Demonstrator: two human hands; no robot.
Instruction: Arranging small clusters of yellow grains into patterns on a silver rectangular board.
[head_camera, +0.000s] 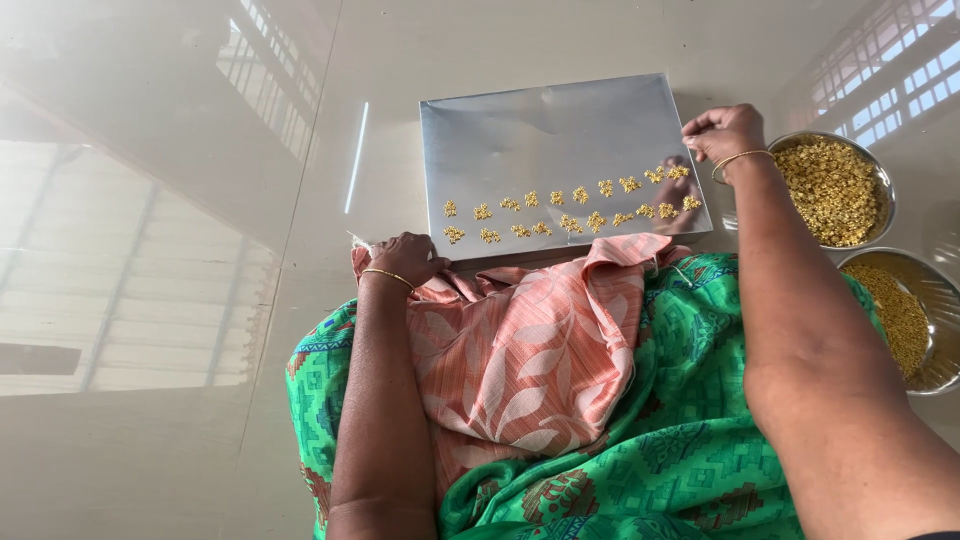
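Pinching my right hand (722, 131) shut at the far right corner of the tray (520, 125), I have the fingertips drawn tight together, knuckles up; whether a bit of the yellow mix sits between them I cannot tell, since the fingers hide it. The hand hovers just past the right end of the upper row of clumps (570, 195), beside the nearer steel bowl (884, 190) heaped with the same yellow grains. A second bowl (938, 300) stands behind my forearm, lower right.

My left hand (405, 255) is curled closed at the tray's near left corner, resting against the pink cloth (520, 350) over my lap; it seems to grip nothing but perhaps a fold of cloth.

To do this well, I judge each pinch should be small and alike, set down apart from its neighbour so the clumps do not touch, keeping both rows straight across the shiny sheet. Keeping the left hand steady at the edge should stop the tray sliding on the smooth floor (150, 150).
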